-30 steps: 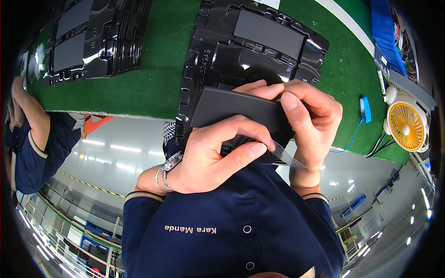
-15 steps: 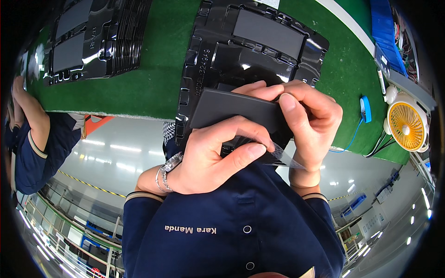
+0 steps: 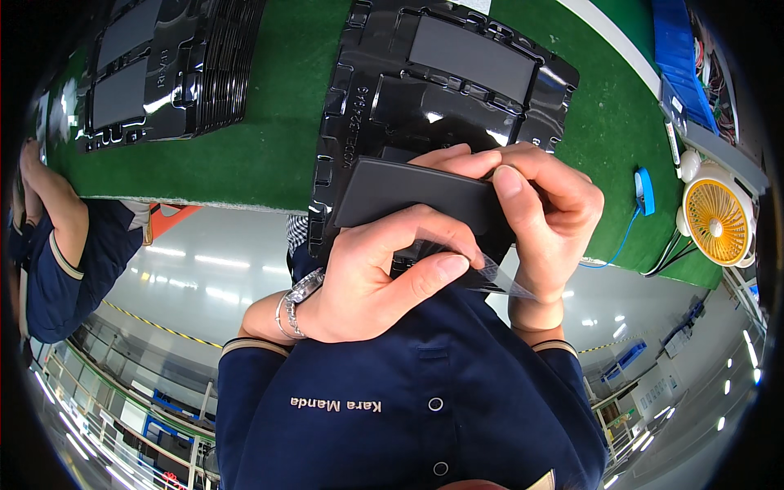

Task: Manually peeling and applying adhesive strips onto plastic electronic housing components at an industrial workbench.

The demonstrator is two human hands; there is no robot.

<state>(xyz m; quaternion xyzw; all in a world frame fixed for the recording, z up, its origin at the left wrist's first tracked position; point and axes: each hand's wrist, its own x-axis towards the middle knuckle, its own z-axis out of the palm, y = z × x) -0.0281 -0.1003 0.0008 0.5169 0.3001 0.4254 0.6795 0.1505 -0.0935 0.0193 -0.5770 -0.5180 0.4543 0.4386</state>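
A dark flat rectangular panel (image 3: 420, 189) is held tilted in front of my chest. My right hand (image 3: 559, 212) is closed at its right end, thumb and index finger pinched together near the far corner. Fingers show along the panel's far edge. My left hand (image 3: 371, 282), with a metal-banded watch on the wrist, lies across the near side of the panel. Its thumb and index finger come together on a thin clear film (image 3: 505, 280) that trails toward my right wrist. Beneath the hands is a black moulded tray (image 3: 392, 106) with a similar grey panel (image 3: 474, 61) in its far pocket.
A stack of black trays (image 3: 180, 82) stands at the left of the green tabletop (image 3: 286, 106). On the right are a yellow-and-white fan (image 3: 715, 220), a blue corded object (image 3: 644, 192), a marker (image 3: 673, 151) and a blue bin (image 3: 686, 65). Another person (image 3: 73, 253) works at far left.
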